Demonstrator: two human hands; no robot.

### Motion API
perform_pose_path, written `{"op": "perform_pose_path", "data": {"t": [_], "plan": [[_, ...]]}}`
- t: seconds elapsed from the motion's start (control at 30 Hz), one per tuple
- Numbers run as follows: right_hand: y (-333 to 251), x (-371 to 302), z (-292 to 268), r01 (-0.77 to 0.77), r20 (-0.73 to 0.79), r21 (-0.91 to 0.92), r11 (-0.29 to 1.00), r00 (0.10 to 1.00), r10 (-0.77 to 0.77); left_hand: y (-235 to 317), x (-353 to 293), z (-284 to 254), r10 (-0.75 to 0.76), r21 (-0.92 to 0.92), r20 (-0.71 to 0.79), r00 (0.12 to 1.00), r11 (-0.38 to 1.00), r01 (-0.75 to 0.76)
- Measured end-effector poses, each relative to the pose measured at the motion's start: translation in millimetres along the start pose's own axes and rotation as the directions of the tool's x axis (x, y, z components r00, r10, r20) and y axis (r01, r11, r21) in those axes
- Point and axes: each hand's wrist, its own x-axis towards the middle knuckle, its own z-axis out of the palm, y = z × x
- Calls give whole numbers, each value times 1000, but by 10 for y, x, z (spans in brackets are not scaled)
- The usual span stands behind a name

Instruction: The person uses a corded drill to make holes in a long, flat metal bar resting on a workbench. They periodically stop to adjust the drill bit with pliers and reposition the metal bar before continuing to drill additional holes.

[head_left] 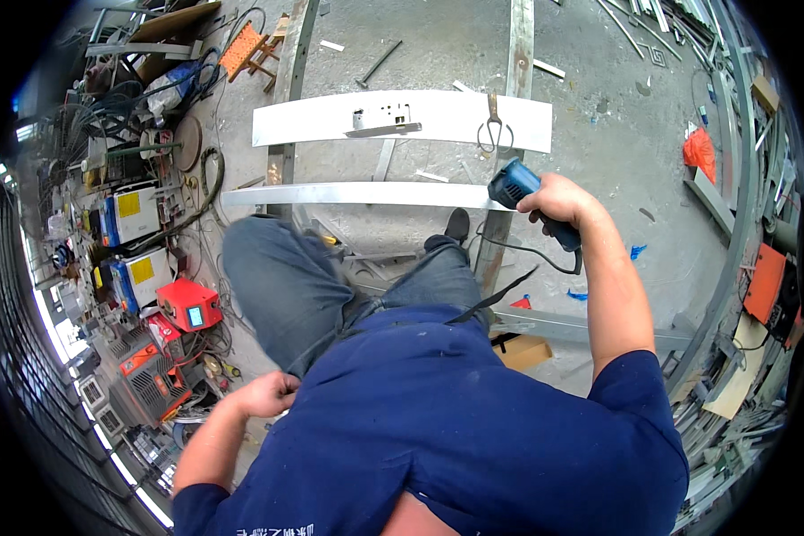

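My right hand (563, 201) is wrapped round the black handle of a blue corded power tool (514, 184). The tool's head is at the right end of a long, narrow metal strip (357, 194); I cannot tell whether they touch. Beyond the strip lies a wide white metal panel (304, 116), with a lock case (386, 114) on it and a grey metal bar (382, 130) along the case's near side. Snips (494, 125) rest on the panel's right part, their looped handles past its near edge. My left hand (270, 395) is at my left hip, its fingers mostly hidden against my clothes.
Two long metal beams (520, 62) bear the panel and strip. A black cord (545, 263) hangs from the tool. Left stand a red machine (188, 305), white-and-blue boxes (137, 214) and tangled cables. An orange stool (243, 50) is at far left. Metal profiles (728, 134) line the right.
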Motion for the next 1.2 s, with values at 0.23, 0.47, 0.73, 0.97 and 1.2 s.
{"op": "perform_pose_path", "data": {"t": [0.23,0.47,0.73,0.97,1.2], "plan": [[-39,-17,-115,-28,-10,-73,997,1000,27,1351,-388,-828,192,68,-432,881,981,-180],[222,-146,81,13,-90,61,998,996,-8,1795,630,-1076,410,129,-542,733,903,-410],[458,-301,649,30,-238,124,992,971,0,2081,3049,-622,0,-513,-222,975,850,-117],[398,-545,1502,61,-356,-292,954,919,-167,1835,3550,-315,-124,-836,307,944,438,329],[184,-443,1784,51,-212,-552,832,957,-199,1702,3747,43,-103,-981,106,989,154,121]]}}
